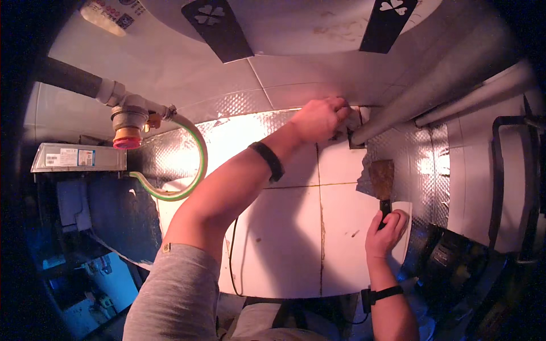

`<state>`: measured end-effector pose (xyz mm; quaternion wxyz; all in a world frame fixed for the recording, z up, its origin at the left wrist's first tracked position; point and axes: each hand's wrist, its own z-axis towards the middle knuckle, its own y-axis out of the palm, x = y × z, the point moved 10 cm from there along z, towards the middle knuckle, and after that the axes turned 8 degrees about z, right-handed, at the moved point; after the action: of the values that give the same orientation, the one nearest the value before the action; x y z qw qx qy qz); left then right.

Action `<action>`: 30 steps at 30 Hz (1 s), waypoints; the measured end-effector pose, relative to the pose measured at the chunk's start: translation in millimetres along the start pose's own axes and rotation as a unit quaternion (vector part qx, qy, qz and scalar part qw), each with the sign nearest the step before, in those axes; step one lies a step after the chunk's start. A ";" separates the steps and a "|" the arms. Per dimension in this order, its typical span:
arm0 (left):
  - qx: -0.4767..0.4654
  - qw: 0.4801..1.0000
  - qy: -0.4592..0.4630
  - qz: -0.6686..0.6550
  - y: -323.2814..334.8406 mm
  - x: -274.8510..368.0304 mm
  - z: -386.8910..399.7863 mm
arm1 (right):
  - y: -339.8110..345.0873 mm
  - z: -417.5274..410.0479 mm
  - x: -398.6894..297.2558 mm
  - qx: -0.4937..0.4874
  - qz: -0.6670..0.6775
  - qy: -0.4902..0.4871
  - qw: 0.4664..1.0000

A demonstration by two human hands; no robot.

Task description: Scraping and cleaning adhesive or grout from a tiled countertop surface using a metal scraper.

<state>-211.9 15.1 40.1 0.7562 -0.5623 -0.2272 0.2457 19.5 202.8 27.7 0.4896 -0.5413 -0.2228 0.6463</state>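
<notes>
In my right hand (386, 234) is a rusty scraper (382, 177), gripped by its black handle with the broad blade pointing away from me. The blade is over the embossed silver foil sheet (409, 157) at the right. My left hand (322, 119) reaches to the back edge of the white tiled surface (290, 221), beside the foot of a grey pipe (396, 111). Its fingers are bent and blurred, and whether they hold anything is hidden. The foil has a torn edge right of the tiles, and a silver foil strip (273, 117) runs along the back.
A green-striped clear hose (202, 149) curves from a pipe valve with a red cap (126, 143) at the left. Below it is a label-bearing box (81, 157). A white rounded body with black brackets (217, 30) overhangs the back. A thin black cable (231, 255) crosses the tiles.
</notes>
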 end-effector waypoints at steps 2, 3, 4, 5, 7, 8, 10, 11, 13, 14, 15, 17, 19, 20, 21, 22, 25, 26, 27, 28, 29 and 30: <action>0.117 0.992 -0.008 -0.053 -21.9 1.7 -2.1 | 1.6 0.1 -1.3 -0.005 -0.002 0.003 1.000; 0.119 0.991 -0.009 -0.054 -26.2 6.8 2.0 | 1.1 0.0 -0.3 -0.006 -0.007 0.003 1.000; 0.020 0.997 -0.056 -0.055 -15.7 4.4 9.5 | 1.7 0.0 0.5 -0.008 -0.010 0.003 1.000; -0.078 0.990 -0.102 -0.055 -3.0 1.1 11.9 | 1.7 -0.2 1.2 -0.008 -0.011 0.002 1.000; -0.103 0.986 -0.118 -0.049 -6.4 2.7 14.7 | 1.0 -1.3 -0.7 -0.002 -0.007 -0.007 1.000; -0.128 0.982 -0.131 -0.043 -2.5 1.9 14.7 | 0.8 -1.0 -0.8 -0.003 -0.006 -0.008 1.000; -0.106 0.985 -0.127 -0.050 6.2 1.7 17.2 | 0.1 -0.7 -0.8 -0.004 -0.008 -0.005 1.000; -0.085 0.987 -0.122 -0.056 9.4 1.3 18.5 | 0.1 -0.6 -1.7 -0.005 -0.007 -0.006 1.000; -0.061 0.991 -0.110 -0.049 15.9 -0.7 20.3 | 1.3 0.0 -2.8 -0.009 0.000 -0.004 1.000; -0.038 0.994 -0.096 -0.042 16.5 -0.3 20.8 | 2.2 -0.1 -3.5 -0.010 0.001 -0.005 1.000; -0.038 0.994 -0.097 -0.043 16.5 0.1 21.5 | 2.0 -0.5 -2.4 -0.007 -0.003 -0.005 1.000; -0.068 0.993 -0.098 -0.019 22.0 0.3 21.7 | 1.3 -0.8 -1.7 -0.006 -0.006 -0.005 1.000; -0.055 0.993 -0.101 -0.015 25.0 -1.0 19.6 | 1.0 -0.6 -1.5 -0.009 -0.009 0.001 1.000; -0.041 0.994 -0.102 -0.011 24.9 -2.1 17.9 | 1.9 -0.8 -1.6 -0.010 -0.008 0.000 1.000; -0.041 0.994 -0.104 -0.011 27.5 -4.0 16.5 | 1.9 -0.8 -1.8 -0.008 -0.007 -0.003 1.000; -0.030 0.995 -0.095 -0.011 27.6 -4.6 15.9 | 1.9 -0.9 -2.0 -0.006 -0.007 -0.006 1.000; -0.030 0.996 -0.079 -0.011 23.1 -1.4 14.4 | 3.9 -3.3 5.8 -0.014 -0.003 0.014 1.000; -0.041 0.997 -0.071 -0.009 21.7 0.5 13.2 | 3.9 -2.7 6.1 -0.015 -0.004 0.014 1.000; -0.042 0.997 -0.071 -0.009 18.6 -0.7 10.2 | 3.8 -2.4 5.5 -0.017 -0.001 0.016 1.000; -0.046 0.996 -0.079 -0.005 16.0 -3.7 6.3 | 4.1 -2.2 5.5 -0.018 0.002 0.018 1.000; -0.049 0.995 -0.087 0.000 13.6 -6.6 3.4 | 4.5 -2.0 5.7 -0.019 0.002 0.018 1.000; -0.050 0.995 -0.088 -0.001 11.6 -9.6 1.5 | 4.8 -2.3 5.4 -0.019 0.003 0.017 1.000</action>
<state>-221.6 13.1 28.7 0.7044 -0.5757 -0.3051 0.2817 20.0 205.0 20.5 0.4809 -0.5618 -0.2252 0.6343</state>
